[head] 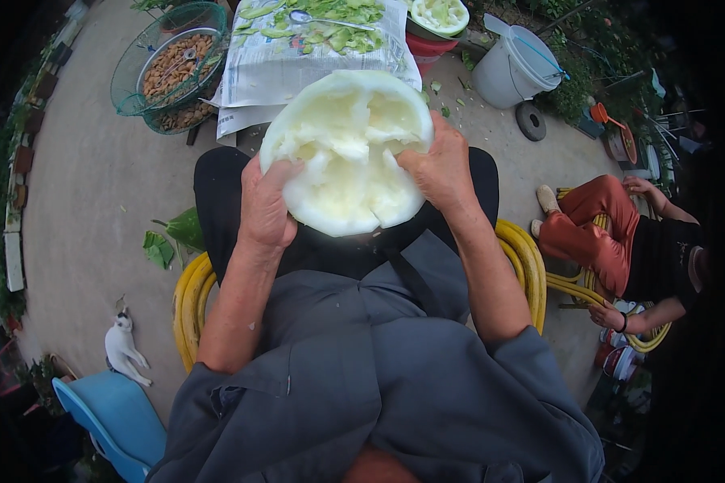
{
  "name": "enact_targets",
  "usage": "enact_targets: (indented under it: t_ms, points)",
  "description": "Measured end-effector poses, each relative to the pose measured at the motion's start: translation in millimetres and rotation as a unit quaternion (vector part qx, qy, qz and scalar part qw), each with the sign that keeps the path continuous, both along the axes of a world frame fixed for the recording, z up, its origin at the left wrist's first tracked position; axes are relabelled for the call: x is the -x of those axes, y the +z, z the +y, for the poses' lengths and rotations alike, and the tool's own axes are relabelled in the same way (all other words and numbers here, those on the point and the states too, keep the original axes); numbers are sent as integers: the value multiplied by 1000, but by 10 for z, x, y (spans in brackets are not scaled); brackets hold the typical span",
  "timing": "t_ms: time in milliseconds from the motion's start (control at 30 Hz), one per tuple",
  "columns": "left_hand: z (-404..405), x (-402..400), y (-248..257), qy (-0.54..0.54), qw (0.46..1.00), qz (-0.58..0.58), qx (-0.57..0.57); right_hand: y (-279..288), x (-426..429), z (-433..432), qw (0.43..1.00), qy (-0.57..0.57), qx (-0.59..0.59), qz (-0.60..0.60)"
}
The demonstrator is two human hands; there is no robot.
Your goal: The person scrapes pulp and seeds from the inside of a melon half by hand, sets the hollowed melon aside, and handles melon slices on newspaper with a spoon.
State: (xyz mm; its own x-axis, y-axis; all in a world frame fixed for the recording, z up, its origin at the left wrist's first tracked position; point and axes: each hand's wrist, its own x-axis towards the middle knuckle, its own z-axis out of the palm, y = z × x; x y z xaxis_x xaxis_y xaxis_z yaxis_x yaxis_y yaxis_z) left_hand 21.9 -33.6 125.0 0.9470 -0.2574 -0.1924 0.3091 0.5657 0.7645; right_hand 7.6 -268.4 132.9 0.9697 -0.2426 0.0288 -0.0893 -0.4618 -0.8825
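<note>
Between both hands I hold a large hollowed piece of pale gourd (362, 163) above my lap, its white inner flesh facing me. My left hand (266, 202) grips its left edge, with the thumb pressed onto the flesh. On the opposite side, my right hand (438, 169) has its thumb inside the rim and its other fingers behind. Just beyond the gourd, newspaper (266, 69) covers a stand and bears green peelings (338, 36). A metal spoon (332, 21) lies on those peelings.
A green wire basket (124, 72) and a bowl of brown nuts or seeds (178, 66) stand left of the newspaper. Another cut gourd (440, 13) and a white bucket (501, 72) are at right. A person (616, 241) sits at right; a cat (124, 347) lies at left.
</note>
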Motion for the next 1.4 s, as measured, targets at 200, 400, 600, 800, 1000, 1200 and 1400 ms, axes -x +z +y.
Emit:
enact_targets:
  t_ms: [200, 400, 600, 800, 1000, 1200, 1400]
  points:
    - [37, 113, -77, 17, 999, 17, 33, 136, 66, 19, 999, 10, 27, -31]
    - [97, 151, -107, 19, 998, 44, 45, 454, 41, 71, 997, 13, -66, -40]
    - [72, 224, -54, 7, 999, 37, 10, 444, -142, 236, 968, 51, 243, -38]
    - [92, 285, -174, -6, 997, 74, 27, 264, -217, 277, 934, 53, 352, -1]
    - [168, 313, -324, -6, 992, 119, 44, 99, -260, 106, 922, 165, 349, 12]
    - [179, 346, -412, -4, 990, 134, 31, -63, -265, 36, 909, 216, 357, -10]
    - [211, 320, -414, -3, 990, 137, 13, -160, -199, -39, 868, 222, 427, -119]
